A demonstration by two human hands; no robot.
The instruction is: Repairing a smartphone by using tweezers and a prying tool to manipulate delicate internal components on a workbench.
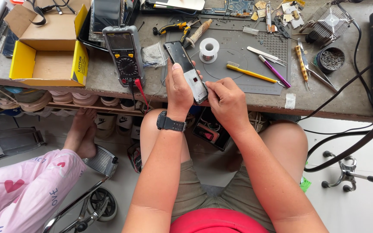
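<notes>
Tilting away from the body, a phone is gripped around its lower half by the left hand, just above the near edge of the workbench. Its lower end is pinched at by the fingertips of the right hand, which is closed tight there. Beyond the phone, a grey mat is spread on the bench, with a solder spool and a yellow brush laid on it. Left of the phone a multimeter is stood, and further left a yellow cardboard box. Below the phone, pale floor tiles are seen; another person's pink-trousered leg is stretched out lower left.
</notes>
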